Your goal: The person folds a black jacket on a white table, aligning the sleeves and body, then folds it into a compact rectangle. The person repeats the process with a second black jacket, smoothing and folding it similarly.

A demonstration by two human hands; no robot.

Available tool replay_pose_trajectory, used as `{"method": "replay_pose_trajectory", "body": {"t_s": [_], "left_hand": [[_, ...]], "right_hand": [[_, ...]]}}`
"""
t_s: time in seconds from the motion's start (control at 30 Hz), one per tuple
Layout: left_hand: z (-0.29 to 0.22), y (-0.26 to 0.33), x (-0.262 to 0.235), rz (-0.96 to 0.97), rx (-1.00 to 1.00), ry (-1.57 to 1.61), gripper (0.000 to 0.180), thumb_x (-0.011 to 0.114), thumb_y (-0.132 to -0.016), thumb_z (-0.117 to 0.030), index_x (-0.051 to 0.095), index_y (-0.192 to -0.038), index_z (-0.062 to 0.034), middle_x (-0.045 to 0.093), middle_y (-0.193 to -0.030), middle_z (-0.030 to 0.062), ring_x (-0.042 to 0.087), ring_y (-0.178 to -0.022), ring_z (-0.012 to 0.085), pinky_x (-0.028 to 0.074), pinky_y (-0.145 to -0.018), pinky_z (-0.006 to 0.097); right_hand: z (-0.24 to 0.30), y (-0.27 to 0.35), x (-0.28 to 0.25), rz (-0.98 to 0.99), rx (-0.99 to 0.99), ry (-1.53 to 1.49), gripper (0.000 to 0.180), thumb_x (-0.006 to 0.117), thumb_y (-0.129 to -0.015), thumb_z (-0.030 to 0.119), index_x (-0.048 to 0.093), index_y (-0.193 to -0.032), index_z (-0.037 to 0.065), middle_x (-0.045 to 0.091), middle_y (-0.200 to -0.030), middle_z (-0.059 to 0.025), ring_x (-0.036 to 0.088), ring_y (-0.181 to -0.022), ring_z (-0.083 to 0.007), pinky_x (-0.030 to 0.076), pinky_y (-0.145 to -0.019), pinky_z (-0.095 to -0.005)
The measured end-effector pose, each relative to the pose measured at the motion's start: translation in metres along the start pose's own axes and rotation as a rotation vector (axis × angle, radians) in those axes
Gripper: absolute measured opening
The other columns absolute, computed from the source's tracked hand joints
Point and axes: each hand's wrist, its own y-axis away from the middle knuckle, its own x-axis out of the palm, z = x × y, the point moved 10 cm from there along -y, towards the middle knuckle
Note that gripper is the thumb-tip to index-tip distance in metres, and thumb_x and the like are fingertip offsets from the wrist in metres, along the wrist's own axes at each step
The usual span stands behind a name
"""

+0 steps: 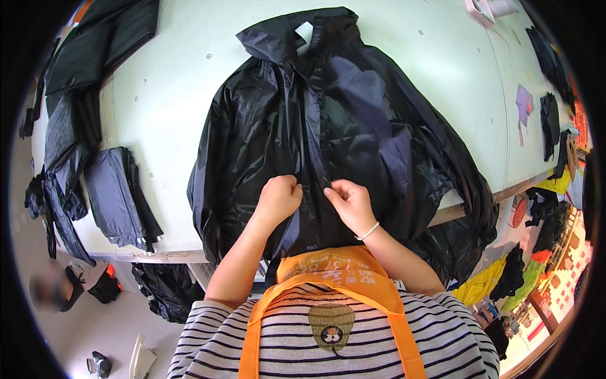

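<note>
A shiny black hooded jacket (pixel 366 126) lies spread on the pale table, its hood at the far side and its hem at the near edge. My left hand (pixel 281 197) is closed in a pinch at the front opening, low on the jacket. Just to its right, my right hand (pixel 351 203) pinches the other side of that opening, thumb against finger. The fabric between the hands is creased, and the exact bit of edge each hand grips is hard to make out. A white label (pixel 305 30) shows inside the collar.
Folded black garments (pixel 120 196) lie along the left side of the table (pixel 170 120). A small purple piece (pixel 524 104) and more dark cloth (pixel 549 126) sit at the right. Black garments (pixel 165 287) are heaped below the near left edge; yellow cloth (pixel 483 284) lies at the lower right.
</note>
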Motion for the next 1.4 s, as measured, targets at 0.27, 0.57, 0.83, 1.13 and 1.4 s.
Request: {"method": "replay_pose_trajectory", "body": {"t_s": [0.27,0.57,0.83,1.13,1.4], "left_hand": [[0.014,0.035,0.039,0.404,-0.211,1.242,0.019,0.049,-0.087,-0.010,0.062,-0.095,0.0009,0.063,-0.078,0.0010,0.059,-0.071,0.0082,0.046,-0.067,0.023],[0.010,0.039,0.044,0.242,-0.221,1.197,0.023,0.044,-0.083,-0.008,0.062,-0.093,0.0017,0.062,-0.082,0.0029,0.055,-0.073,0.0081,0.045,-0.071,0.023],[-0.022,0.041,0.016,0.126,0.004,0.770,0.023,0.041,-0.083,-0.012,0.059,-0.083,0.0031,0.052,-0.068,0.0017,0.049,-0.067,0.0114,0.042,-0.062,0.029],[-0.009,0.073,-0.020,-0.389,0.030,0.128,0.019,0.054,-0.084,-0.015,0.059,-0.095,-0.0008,0.061,-0.097,0.0185,0.058,-0.092,0.0346,0.044,-0.078,0.042],[0.105,0.134,-0.025,-0.435,-0.361,-0.627,0.074,0.049,-0.088,-0.047,0.022,-0.148,-0.0120,0.008,-0.155,0.0196,0.010,-0.140,0.0436,0.019,-0.102,0.066]], "right_hand": [[0.043,0.011,0.009,-0.095,-0.254,0.100,0.007,0.068,-0.076,0.000,0.065,-0.081,-0.002,0.062,-0.068,-0.0110,0.062,-0.056,-0.0177,0.047,-0.052,-0.0266],[0.056,0.024,0.017,-0.072,-0.309,0.040,0.007,0.069,-0.077,0.002,0.064,-0.080,-0.003,0.062,-0.068,-0.0094,0.060,-0.054,-0.0137,0.045,-0.050,-0.0247],[0.057,0.018,0.020,0.003,-0.335,0.085,0.019,0.074,-0.078,0.008,0.057,-0.077,-0.001,0.056,-0.067,-0.0032,0.050,-0.053,-0.0060,0.040,-0.049,-0.0207],[0.054,0.014,0.017,-0.001,-0.409,0.145,0.017,0.069,-0.082,0.010,0.056,-0.078,0.000,0.054,-0.067,-0.0085,0.054,-0.053,-0.0172,0.042,-0.050,-0.0291],[0.017,0.052,-0.138,-0.314,-0.253,1.049,0.075,0.059,-0.085,0.039,0.029,-0.142,0.000,0.020,-0.148,-0.0275,0.019,-0.136,-0.0461,0.018,-0.107,-0.0570]]}}
